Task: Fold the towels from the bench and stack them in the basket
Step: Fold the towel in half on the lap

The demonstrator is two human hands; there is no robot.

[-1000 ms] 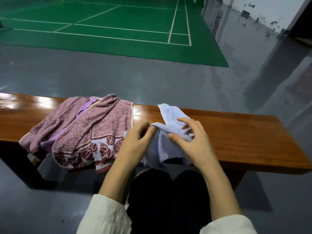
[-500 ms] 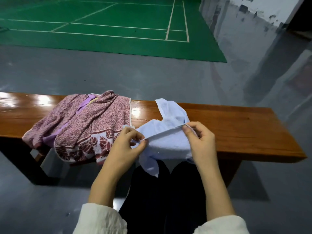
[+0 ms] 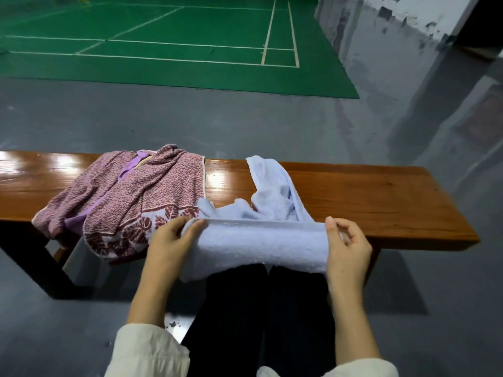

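A light blue towel (image 3: 261,240) is stretched between my hands at the near edge of the wooden bench (image 3: 381,197). My left hand (image 3: 170,240) pinches its left end. My right hand (image 3: 347,244) pinches its right end. The towel's top edge is pulled taut, its lower part drapes over my knees, and the rest trails back across the bench top. A heap of pink patterned towels (image 3: 130,202) with a purple one among them lies on the bench to the left, partly hanging over the front edge. No basket is in view.
The bench stands on a grey floor (image 3: 245,123). A green court mat (image 3: 174,47) with white lines lies beyond it. A stained wall (image 3: 408,25) runs along the right. My dark trousers (image 3: 261,317) are below the towel.
My hands have moved apart, spreading the bunched blue towel into a taut edge. More of the towel now hangs over my knees.
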